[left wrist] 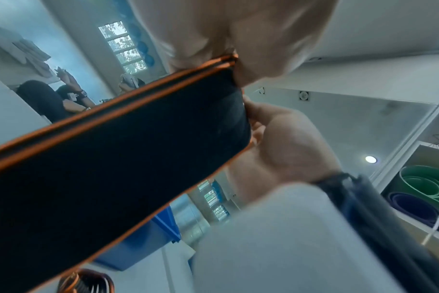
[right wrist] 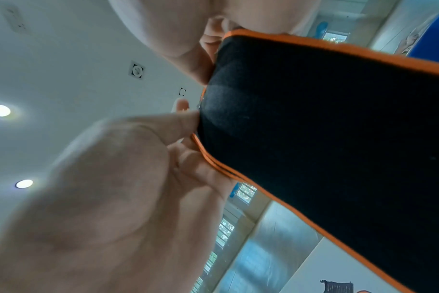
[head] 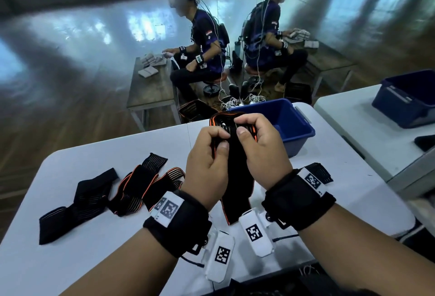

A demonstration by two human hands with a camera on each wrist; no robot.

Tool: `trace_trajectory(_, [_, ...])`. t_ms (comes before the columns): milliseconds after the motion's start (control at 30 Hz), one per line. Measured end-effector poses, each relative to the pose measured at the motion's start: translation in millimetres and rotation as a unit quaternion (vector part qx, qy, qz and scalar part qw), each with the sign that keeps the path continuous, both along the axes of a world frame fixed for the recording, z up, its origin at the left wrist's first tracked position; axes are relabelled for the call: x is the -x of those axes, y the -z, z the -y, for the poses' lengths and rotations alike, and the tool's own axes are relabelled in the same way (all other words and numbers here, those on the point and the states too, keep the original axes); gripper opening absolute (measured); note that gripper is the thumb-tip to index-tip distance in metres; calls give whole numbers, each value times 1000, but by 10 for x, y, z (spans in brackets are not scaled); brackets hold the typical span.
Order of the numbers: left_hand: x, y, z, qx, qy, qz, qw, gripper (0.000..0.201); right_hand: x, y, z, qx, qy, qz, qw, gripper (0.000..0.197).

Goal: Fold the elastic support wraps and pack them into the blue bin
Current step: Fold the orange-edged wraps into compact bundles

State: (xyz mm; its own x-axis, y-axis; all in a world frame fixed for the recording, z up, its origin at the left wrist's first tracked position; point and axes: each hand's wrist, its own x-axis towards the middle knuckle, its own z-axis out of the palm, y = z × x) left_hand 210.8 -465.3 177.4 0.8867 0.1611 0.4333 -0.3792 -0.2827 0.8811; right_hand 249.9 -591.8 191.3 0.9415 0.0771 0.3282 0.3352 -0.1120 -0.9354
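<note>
A black elastic wrap with orange edging (head: 236, 170) hangs doubled over between both hands above the white table (head: 70, 262). My left hand (head: 208, 154) pinches its upper left edge, and my right hand (head: 259, 145) grips its upper right edge. The wrist views show the same wrap (left wrist: 118, 158) (right wrist: 326, 138) held taut at the fingers, two orange-edged layers together. Just beyond the hands stands the blue bin (head: 289, 121); what I see of its inside holds nothing. Several loose wraps (head: 106, 196) lie tangled on the table to the left. Another wrap (head: 321, 173) peeks out behind my right wrist.
A second white table (head: 367, 135) at the right carries a dark blue bin (head: 409, 97). Beyond the table edge, a large mirror reflects a seated person (head: 200, 43) at a wooden bench. Cables (head: 240, 101) lie on the floor.
</note>
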Motion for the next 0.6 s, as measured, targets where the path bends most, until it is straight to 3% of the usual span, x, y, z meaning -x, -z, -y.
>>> trace_trajectory(267, [-36,88,-61,24,5,-51,998,49,-26,96,-19,-80,-23,-40,996,20])
trace_trajectory(433, [-206,122,-196,80,-34,-79,993,53,100,365,-3,78,-40,28,996,30])
trace_trajectory(533, [-400,234,-375,120,-69,-111,984,58,138,647,25,173,-100,-42,979,34])
trace_trajectory(600, [-546,352,-501,138,-95,-140,976,59,176,879,64,235,-166,-110,951,43])
